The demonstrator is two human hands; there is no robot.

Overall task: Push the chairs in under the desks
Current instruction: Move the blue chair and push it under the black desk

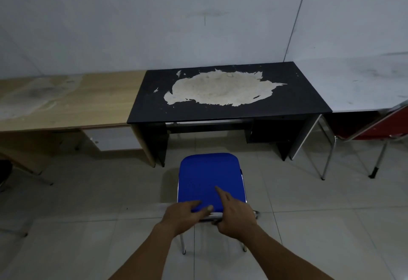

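Both hands sit at the near edge of the blue chair (210, 180), which stands on the tiled floor just in front of the black desk (229, 94), square to its knee opening. The left hand (183, 213) curls over the seat edge; the right hand (235, 215) wraps the metal frame, forefinger stretched flat on the seat. Best to push level and straight, with even force from each hand, so the legs slide between the desk's side panels without clipping them.
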